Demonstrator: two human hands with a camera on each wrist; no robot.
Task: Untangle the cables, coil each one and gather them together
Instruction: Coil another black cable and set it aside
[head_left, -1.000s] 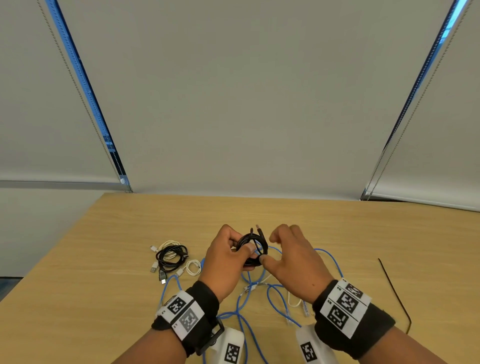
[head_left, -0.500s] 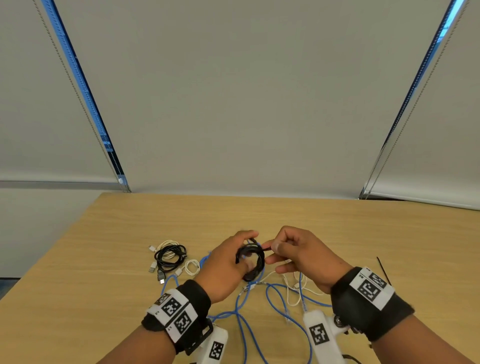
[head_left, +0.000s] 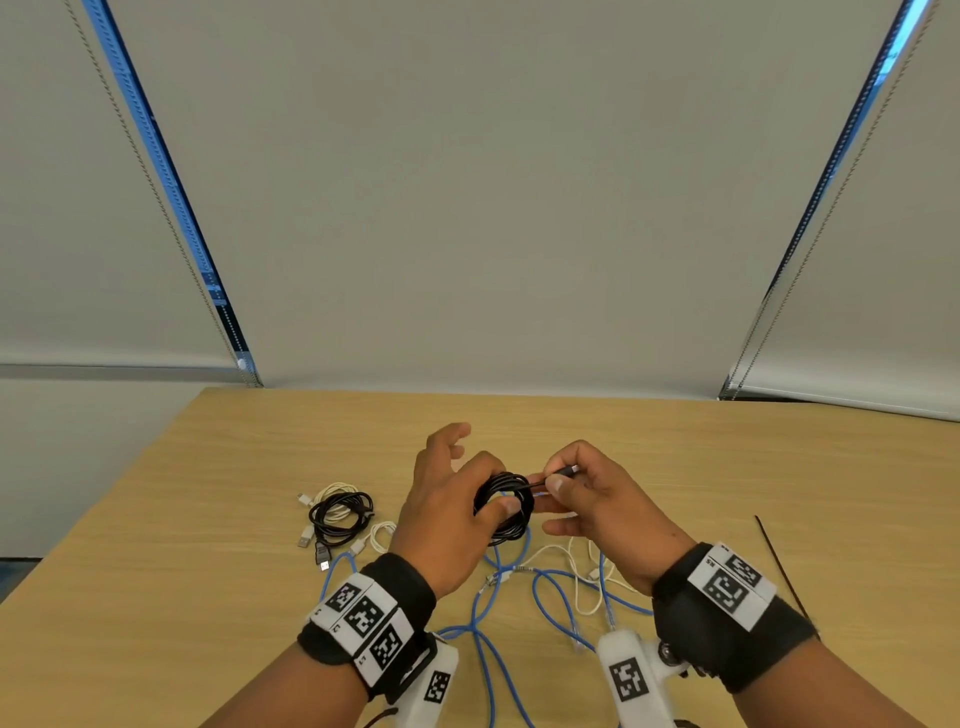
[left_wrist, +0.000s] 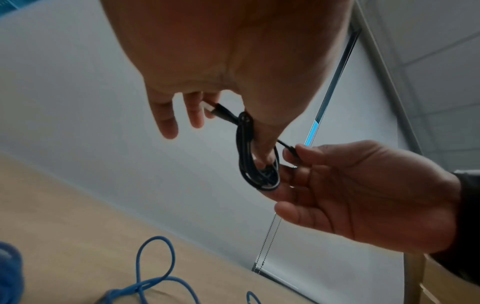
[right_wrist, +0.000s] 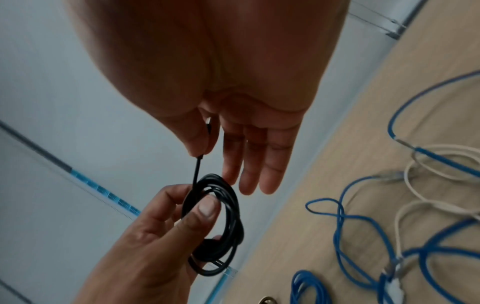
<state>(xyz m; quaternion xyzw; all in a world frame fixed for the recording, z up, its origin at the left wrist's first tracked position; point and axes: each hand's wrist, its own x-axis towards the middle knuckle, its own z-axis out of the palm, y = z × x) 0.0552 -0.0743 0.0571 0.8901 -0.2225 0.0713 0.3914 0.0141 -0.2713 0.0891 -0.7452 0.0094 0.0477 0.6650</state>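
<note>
A small black cable coil (head_left: 511, 525) hangs above the table between my hands. My left hand (head_left: 493, 483) pinches it between thumb and forefinger, thumb through the loop, with the other fingers spread. In the left wrist view the coil (left_wrist: 242, 156) hangs edge-on under the thumb. My right hand (head_left: 556, 475) pinches the coil's free end, its plug (head_left: 569, 470), just right of the coil. In the right wrist view the short straight end (right_wrist: 197, 170) runs from the right hand's pinch (right_wrist: 205, 144) down to the coil (right_wrist: 235, 218), which my left thumb (right_wrist: 205, 209) presses.
On the wooden table (head_left: 675, 441) below my hands lies a tangle of blue cable (head_left: 545, 587) and white cable (head_left: 576, 561). To the left sit a coiled black and white bundle (head_left: 340, 512) and a small white coil (head_left: 382, 535). A thin black tie (head_left: 779, 566) lies at right.
My right hand moved from the coil's rim to its free end and pulled it out to the right. My left hand's outer fingers spread open, still gripping the coil.
</note>
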